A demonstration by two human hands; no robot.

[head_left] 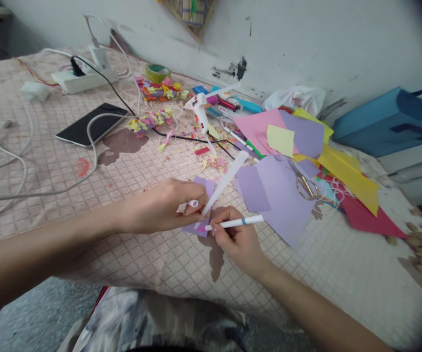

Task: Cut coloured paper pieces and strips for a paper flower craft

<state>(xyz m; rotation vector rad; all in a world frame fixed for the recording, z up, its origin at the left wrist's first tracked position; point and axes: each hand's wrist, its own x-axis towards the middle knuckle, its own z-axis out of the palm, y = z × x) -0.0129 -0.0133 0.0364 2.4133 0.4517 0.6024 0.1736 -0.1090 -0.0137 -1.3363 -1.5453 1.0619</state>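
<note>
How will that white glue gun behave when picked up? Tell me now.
The white hot glue gun will probably feel stiff and fairly light for its size, judging by its moulded plastic look. The black cord that seems to run from it may drag through the paper scraps. On the soft quilted cover, it could tip over if nudged.

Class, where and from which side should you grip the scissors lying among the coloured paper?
Take the scissors' looped handles from the right, fingers through the loops: they lie flat, with the blades pointing away up-left over the lilac paper.
</note>
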